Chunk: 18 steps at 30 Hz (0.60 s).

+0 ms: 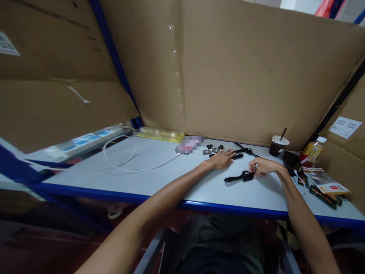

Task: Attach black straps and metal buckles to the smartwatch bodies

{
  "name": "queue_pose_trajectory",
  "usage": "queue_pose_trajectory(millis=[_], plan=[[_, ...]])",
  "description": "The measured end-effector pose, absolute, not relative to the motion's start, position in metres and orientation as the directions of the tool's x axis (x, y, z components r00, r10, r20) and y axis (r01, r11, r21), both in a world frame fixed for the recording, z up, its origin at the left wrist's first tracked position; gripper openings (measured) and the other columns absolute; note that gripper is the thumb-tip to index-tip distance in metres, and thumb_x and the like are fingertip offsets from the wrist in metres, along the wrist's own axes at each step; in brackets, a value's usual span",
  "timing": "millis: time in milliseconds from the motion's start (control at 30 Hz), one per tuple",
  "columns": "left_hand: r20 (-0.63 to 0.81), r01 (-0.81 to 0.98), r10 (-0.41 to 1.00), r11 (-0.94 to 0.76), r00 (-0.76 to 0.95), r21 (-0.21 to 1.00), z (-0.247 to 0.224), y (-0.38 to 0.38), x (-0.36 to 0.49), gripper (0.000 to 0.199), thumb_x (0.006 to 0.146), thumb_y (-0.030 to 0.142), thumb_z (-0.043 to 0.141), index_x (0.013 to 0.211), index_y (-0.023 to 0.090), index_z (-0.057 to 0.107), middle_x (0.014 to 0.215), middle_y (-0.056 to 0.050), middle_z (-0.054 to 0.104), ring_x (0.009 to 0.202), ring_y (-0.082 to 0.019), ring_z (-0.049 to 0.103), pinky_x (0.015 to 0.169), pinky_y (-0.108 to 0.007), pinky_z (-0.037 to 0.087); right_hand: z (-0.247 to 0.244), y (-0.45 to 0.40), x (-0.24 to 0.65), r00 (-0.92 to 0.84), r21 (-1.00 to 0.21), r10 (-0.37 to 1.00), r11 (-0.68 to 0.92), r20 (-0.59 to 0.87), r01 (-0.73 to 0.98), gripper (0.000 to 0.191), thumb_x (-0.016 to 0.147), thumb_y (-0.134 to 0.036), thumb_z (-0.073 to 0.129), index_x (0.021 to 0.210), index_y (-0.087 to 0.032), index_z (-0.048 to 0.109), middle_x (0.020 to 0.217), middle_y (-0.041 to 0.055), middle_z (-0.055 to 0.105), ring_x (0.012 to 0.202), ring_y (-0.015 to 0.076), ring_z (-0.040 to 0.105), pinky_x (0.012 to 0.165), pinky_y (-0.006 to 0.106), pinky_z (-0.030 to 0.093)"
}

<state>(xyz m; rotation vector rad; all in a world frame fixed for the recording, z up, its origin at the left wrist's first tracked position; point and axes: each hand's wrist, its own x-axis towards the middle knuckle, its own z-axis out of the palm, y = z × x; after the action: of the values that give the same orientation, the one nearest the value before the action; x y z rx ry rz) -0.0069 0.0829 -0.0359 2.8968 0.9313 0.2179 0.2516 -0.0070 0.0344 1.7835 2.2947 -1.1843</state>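
My left hand (pixel 223 159) lies low over a black-handled tool (pixel 238 156) near the back of the table, its fingers stretched out to the right. Nearer the front edge, my right hand (pixel 261 167) bends down with curled fingers around the right end of another black tool (pixel 235 179), whose handle points left. A third black tool (pixel 248 151) rests behind my hands. Small metal pieces (pixel 207 152) and small black parts (pixel 209 146) sit just left of and behind my left hand.
A cup with a straw (pixel 275 147), a bottle (pixel 313 152), a plastic packet (pixel 326 182) and dark tools (pixel 322 196) stand or lie at the right. A white cable (pixel 142 171) curves across the left side of the table (pixel 94 175). Cardboard walls (pixel 242 72) surround it.
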Motion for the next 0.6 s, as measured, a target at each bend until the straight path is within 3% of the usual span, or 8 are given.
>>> queue_pose_trajectory(millis=[100,333,600], plan=[[0.101,0.576,0.589,-0.807,0.802,0.132,-0.034,0.086,-0.008,0.058,0.110,0.040,0.026,0.163,0.017,0.030,0.173,-0.013,0.022,0.161,-0.028,0.015,0.129,-0.051,0.018,0.032,-0.005,0.245,-0.364,-0.553,0.864,0.123,-0.349,0.824,0.024,0.058,-0.017,0.072,0.082,-0.019,0.069,0.075,-0.0035,0.062,0.052,0.0080,0.052,0.047,0.020,0.041],[0.106,0.561,0.574,-0.818,0.812,0.130,-0.036,0.091,-0.008,0.057,0.109,0.041,0.027,0.162,0.021,0.033,0.172,-0.009,0.024,0.162,-0.024,0.014,0.130,-0.050,0.014,0.020,0.001,0.221,-0.374,-0.580,0.917,0.230,-0.140,0.781,0.023,0.064,-0.020,0.072,0.087,-0.018,0.071,0.078,-0.0033,0.063,0.048,0.0064,0.048,0.048,0.022,0.037],[0.105,0.546,0.564,-0.823,0.819,0.157,-0.032,0.087,-0.008,0.058,0.108,0.041,0.029,0.161,0.018,0.036,0.172,-0.011,0.024,0.162,-0.027,0.014,0.129,-0.055,0.014,0.016,0.003,0.218,-0.360,-0.598,0.922,0.210,-0.143,0.773,0.024,0.066,-0.021,0.072,0.090,-0.018,0.072,0.079,-0.0023,0.064,0.047,0.0068,0.047,0.046,0.021,0.036]])
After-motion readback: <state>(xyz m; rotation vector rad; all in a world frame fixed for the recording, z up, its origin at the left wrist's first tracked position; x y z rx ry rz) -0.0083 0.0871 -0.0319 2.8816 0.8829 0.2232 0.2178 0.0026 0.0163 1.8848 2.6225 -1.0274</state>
